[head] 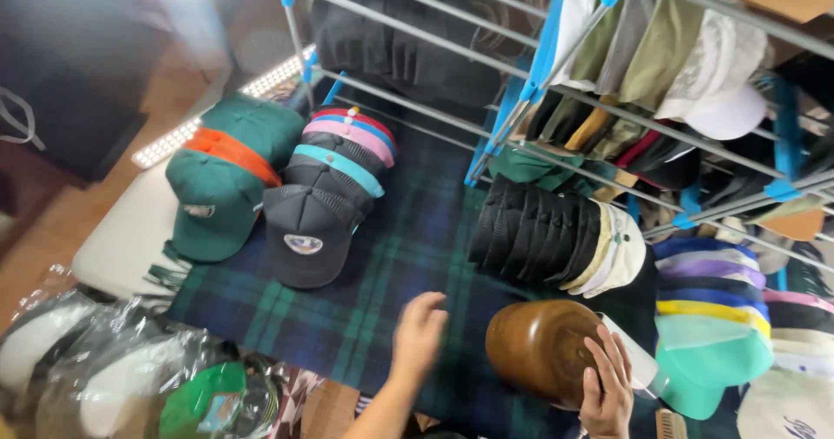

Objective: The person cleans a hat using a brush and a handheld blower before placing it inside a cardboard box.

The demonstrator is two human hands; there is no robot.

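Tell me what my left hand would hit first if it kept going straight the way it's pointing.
Probably bare plaid blanket; the left hand points up the open lane, with the dark cap stack just left. Depth is uncertain.

Dark blue-and-green plaid blanket (408, 257) spread over a white table (126, 235), fringe at the left edge. Directly on it: far left, a green cap stack (221, 183) beside a dark cap stack (326, 200); right, a black-and-cream cap row (556, 235); near right, a brown wooden hat block (539, 348).

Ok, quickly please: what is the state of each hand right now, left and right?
Left hand: open, holding nothing, over the plaid cloth.
Right hand: fingers spread on the brown wooden hat form, touching it, no closed grip.
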